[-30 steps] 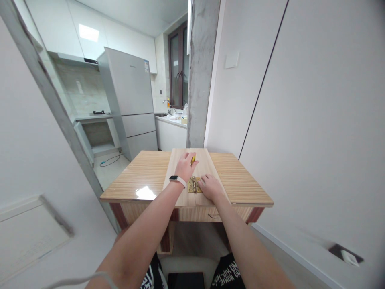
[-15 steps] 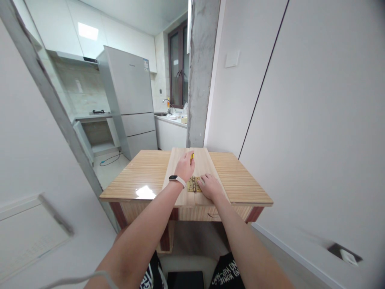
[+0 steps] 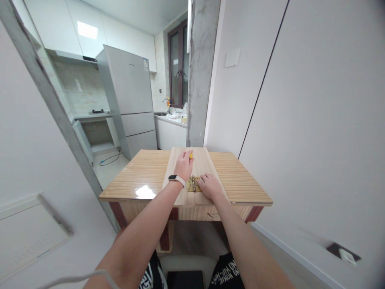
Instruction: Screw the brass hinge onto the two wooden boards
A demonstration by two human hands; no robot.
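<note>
My left hand (image 3: 183, 165), with a white-banded wristwatch, is closed around a small yellow object with a dark part (image 3: 191, 155); its kind is mostly hidden by the fingers. A brass-coloured hinge (image 3: 193, 184) lies unfolded across the seam between two pale wooden boards (image 3: 201, 159). On its right leaf rest the fingertips of my right hand (image 3: 209, 185), fingers spread on the board and nothing gripped. The left hand is over the boards, just beyond and left of the hinge.
The boards lie across a striped wooden table (image 3: 240, 178) with a drawer (image 3: 213, 214) in front. White walls stand close on both sides. Beyond the table are a grey fridge (image 3: 135, 88), a sink counter (image 3: 171, 130) and a concrete pillar (image 3: 203, 72).
My left hand has shifted very slightly left with the yellow object in it. The right hand and the hinge stay where they were.
</note>
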